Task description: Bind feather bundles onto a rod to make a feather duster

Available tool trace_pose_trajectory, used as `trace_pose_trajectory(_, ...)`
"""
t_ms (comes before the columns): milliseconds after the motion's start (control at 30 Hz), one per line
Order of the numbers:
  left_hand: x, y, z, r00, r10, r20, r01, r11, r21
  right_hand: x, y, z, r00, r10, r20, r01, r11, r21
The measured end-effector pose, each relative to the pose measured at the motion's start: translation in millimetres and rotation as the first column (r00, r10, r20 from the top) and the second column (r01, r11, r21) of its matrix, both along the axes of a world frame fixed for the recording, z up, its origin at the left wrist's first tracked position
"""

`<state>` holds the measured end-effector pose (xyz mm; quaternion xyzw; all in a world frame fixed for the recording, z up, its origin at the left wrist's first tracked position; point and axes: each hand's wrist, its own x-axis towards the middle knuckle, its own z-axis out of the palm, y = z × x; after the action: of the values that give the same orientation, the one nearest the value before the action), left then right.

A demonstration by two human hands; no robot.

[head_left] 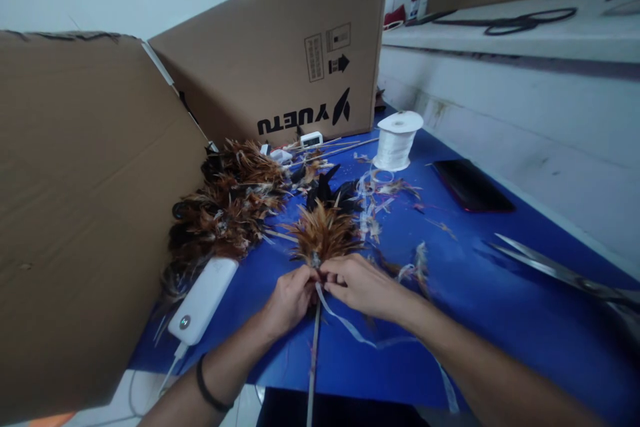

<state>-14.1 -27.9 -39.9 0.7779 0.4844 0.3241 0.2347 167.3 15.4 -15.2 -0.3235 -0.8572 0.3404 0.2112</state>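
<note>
A bunch of brown and black feathers [326, 230] fans out at the top of a thin stick [314, 353], which runs down past the table's front edge. My left hand [293, 297] is closed in a pinch at the base of the feathers, around the top of the stick. From the right, my right hand [357, 283] meets it there, fingers pinched together. A narrow white ribbon [350, 328] trails from between the hands, passes under my right forearm and hangs down. My fingertips hide exactly what each hand grips.
More brown feathers [230, 213] are heaped at left, beside a white power bank [204, 300] with a cable. A white ribbon spool [397, 140], a dark phone [473, 185] and scissors [565, 273] lie rightward on the blue table [450, 340]. Cardboard [280, 47] walls the back and left.
</note>
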Motion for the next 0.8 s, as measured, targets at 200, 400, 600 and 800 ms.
trace_pose_trajectory(200,-2.1,-0.3,-4.4,1.0,0.003,0.005,-0.003,1.0,0.024,-2.5,1.1,-4.0,0.999,-0.033,0.026,0.03,0.993,0.114)
trace_pose_trajectory(400,-2.0,-3.5,-3.1,0.994,0.08,0.075,-0.071,0.99,-0.119,-2.3,0.4,-3.3,1.0,-0.025,0.005,0.024,0.993,0.118)
trace_pose_trajectory(600,-2.9,-0.2,-4.4,0.941,0.178,0.287,-0.074,0.938,-0.339,-2.4,0.3,-5.6,1.0,0.014,-0.001,-0.014,0.994,0.111)
trace_pose_trajectory(800,-4.7,3.1,-2.4,0.94,0.146,0.31,-0.03,0.936,-0.351,-3.3,-0.3,-3.0,0.998,0.02,-0.059,-0.015,0.997,0.07)
